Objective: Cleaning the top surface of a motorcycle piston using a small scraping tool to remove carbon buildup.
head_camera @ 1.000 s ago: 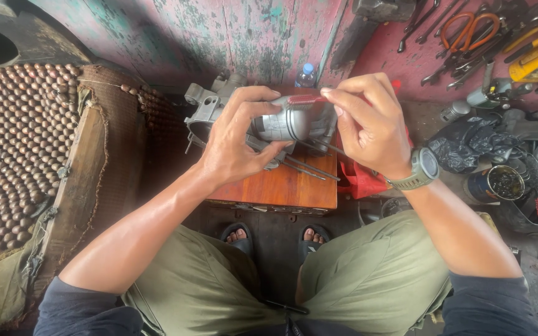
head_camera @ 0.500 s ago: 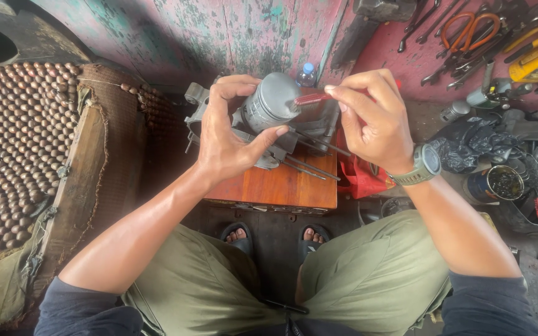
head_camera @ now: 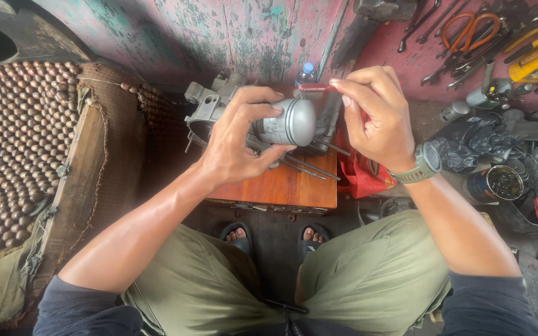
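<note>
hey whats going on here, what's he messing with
A seated person holds a grey metal piston in the left hand, above a small wooden stool. The right hand pinches a red-handled brush just over the piston's top. A grey engine casing with long studs sits on the stool behind it. Hand tools hang on the red wall to the right, and a beaded seat cover lies on the left.

The left hand (head_camera: 238,146) wraps its grip around a grey metal piston (head_camera: 287,122), crown turned toward the right. The right hand (head_camera: 375,115) pinches what looks like a small red-handled brush (head_camera: 317,88) just above it. Below them sit an engine casing (head_camera: 210,102) and a wooden tabletop (head_camera: 294,186).
</note>
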